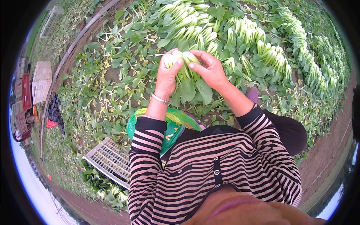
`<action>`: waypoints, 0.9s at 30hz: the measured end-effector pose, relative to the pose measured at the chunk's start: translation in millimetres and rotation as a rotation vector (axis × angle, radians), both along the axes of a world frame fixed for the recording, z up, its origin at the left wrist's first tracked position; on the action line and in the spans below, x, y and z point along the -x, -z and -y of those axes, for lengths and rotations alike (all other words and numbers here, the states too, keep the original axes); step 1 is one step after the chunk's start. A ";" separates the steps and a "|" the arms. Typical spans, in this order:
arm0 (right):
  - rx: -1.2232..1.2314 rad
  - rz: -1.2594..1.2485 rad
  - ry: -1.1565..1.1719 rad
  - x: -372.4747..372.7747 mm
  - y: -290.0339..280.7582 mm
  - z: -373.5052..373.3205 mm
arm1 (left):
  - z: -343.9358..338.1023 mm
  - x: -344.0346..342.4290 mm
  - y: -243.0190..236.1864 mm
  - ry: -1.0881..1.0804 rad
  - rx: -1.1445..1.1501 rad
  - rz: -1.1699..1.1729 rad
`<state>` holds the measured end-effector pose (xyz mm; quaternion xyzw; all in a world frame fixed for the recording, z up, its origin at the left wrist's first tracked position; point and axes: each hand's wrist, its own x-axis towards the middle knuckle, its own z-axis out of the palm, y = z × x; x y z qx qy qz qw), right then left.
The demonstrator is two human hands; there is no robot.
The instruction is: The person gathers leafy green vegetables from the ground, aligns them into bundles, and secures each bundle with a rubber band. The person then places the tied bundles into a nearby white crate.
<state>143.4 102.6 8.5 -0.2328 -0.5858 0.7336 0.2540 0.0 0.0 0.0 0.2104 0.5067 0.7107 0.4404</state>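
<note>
A small bunch of bok choy (pixel 189 80), pale stalks up and green leaves hanging down, is held between my two hands at the centre. My left hand (pixel 168 73) grips it from the left, thumb across the stalks. My right hand (pixel 208 71) wraps round it from the right, thumb pressed on the front. Just beyond my hands lie rows of cut bok choy (pixel 187 26), pale stalk ends showing among the leaves. Below my left wrist is a green plastic sack (pixel 168 131), partly behind my arm.
Loose leaves cover the soil. A white slatted crate (pixel 107 159) lies at lower left beside more greens. Along the left run a long hose (pixel 56 77), white crates (pixel 42 80), dark cloth (pixel 54 108) and a red vehicle (pixel 26 93). More bok choy rows (pixel 303 48) stretch to the right.
</note>
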 end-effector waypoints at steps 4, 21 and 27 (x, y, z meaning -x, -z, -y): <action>-0.057 0.025 0.113 6.7 2.4 22.6 | 7.5 -2.6 4.2 -0.003 0.002 0.109; -0.646 0.206 0.220 10.1 8.6 18.2 | -4.2 -2.2 -8.7 0.019 -0.049 0.402; -0.670 0.204 0.271 8.6 9.4 23.7 | -1.0 -4.2 5.1 0.029 -0.044 0.335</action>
